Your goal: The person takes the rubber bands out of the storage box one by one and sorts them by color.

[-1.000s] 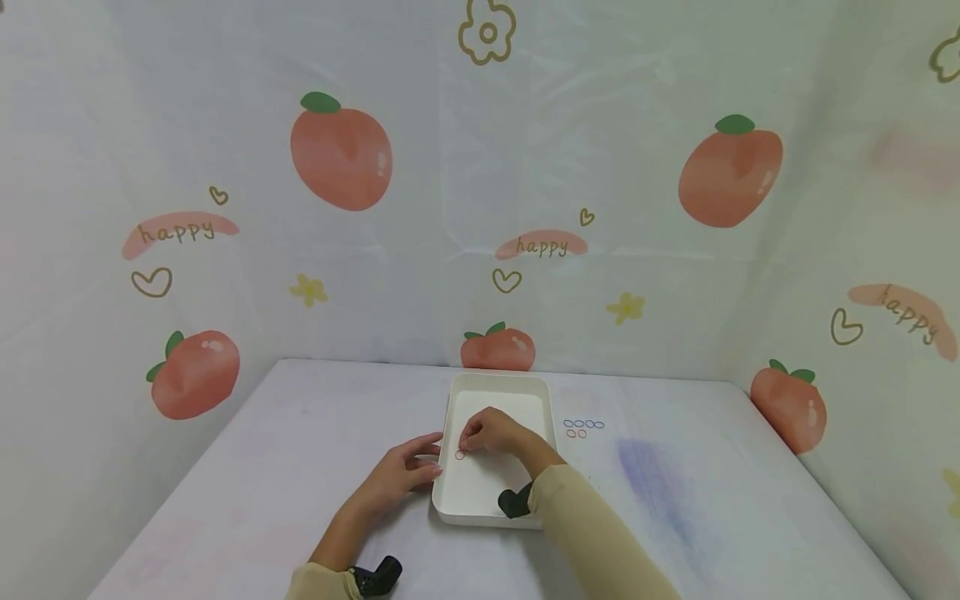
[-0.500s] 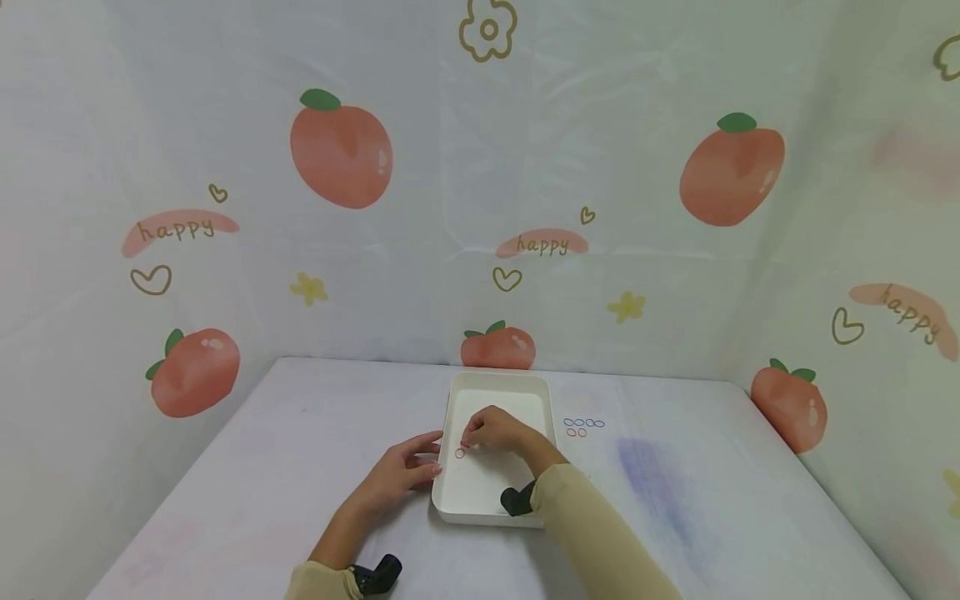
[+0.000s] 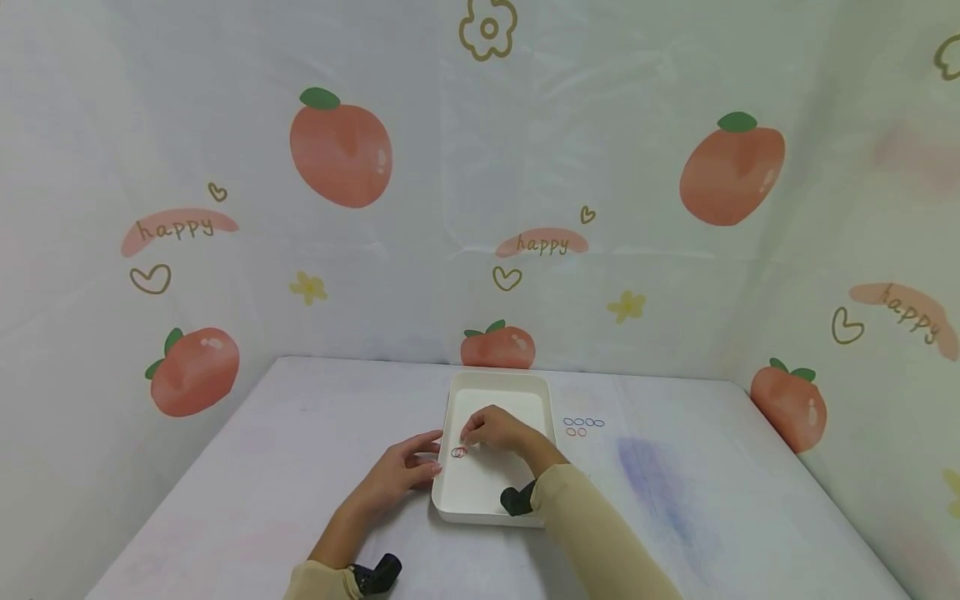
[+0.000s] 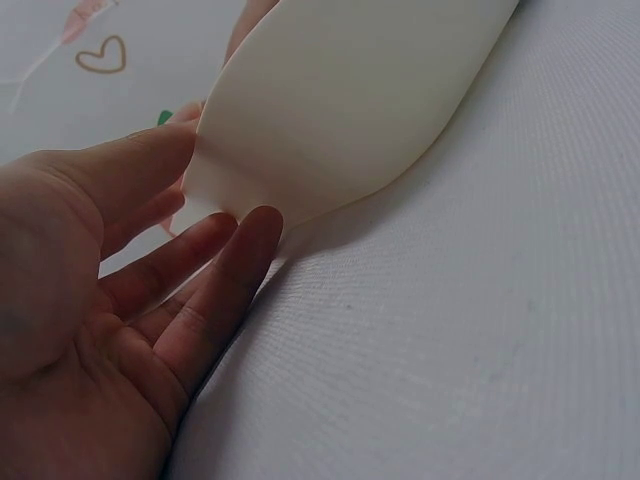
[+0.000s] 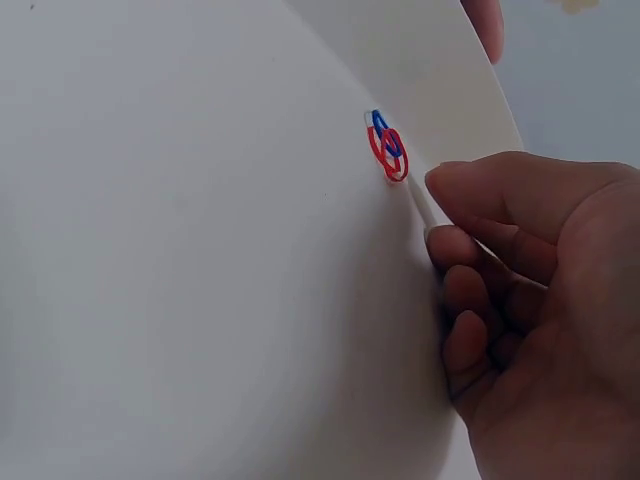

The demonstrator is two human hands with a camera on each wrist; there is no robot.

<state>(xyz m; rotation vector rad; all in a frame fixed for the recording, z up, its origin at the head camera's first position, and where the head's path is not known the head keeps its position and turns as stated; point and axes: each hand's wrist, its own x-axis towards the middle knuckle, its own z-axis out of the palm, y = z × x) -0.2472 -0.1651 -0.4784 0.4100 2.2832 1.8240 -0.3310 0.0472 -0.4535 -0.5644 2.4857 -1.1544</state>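
Observation:
In the white tray (image 3: 487, 492) lie small thin loops, red ones (image 5: 397, 158) and a blue one (image 5: 380, 122), overlapping near the tray's left wall. My right hand (image 3: 493, 427) is just beside them, low over the tray floor. Its thumb (image 5: 455, 180) and index fingertip stand a little apart with a gap between them, and the other fingers are bent. The red loop lies clear of the fingertips. My left hand (image 3: 401, 471) is spread along the outside of the tray, its relaxed fingertips (image 4: 262, 225) touching the left wall.
Right of the tray, blue rings (image 3: 579, 422) form a row on the white tablecloth (image 3: 660, 533), with two red rings (image 3: 576, 432) just below. A patterned curtain (image 3: 630, 192) stands behind the table. Each wrist wears a dark camera (image 3: 517, 500).
A red loop at my right fingertips has come down onto the loop lying in the tray, and the two now overlap. My right fingers have parted from it. The left hand stays put.

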